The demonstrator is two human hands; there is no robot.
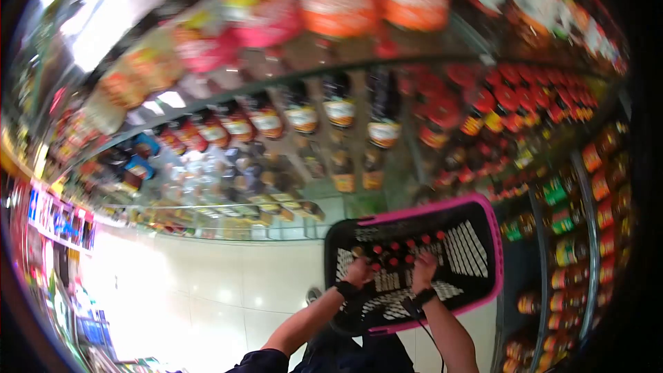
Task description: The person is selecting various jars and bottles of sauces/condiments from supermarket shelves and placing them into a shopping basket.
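Observation:
A black shopping basket (498, 255) with a pink rim is in front of me, with both hands reaching down into it. Inside are several small dark bottles (394, 261) with red caps, grouped in its far part. My left hand (356, 273) is at the left end of the group, fingers closed on what looks like a bottle. At the right end, my right hand (423, 273) has its fingers curled together beside the bottles; what they hold is too blurred to make out. Dark bands circle both wrists, and a cord hangs from the right one.
Glass shelves (304, 72) hold dark jars (300, 107) with pale labels and red-lidded jars (507, 97). Above stand orange and pink packages (342, 0). Bottles on a side rack (570, 249) line the right. Pale tiled floor (228, 276) extends left.

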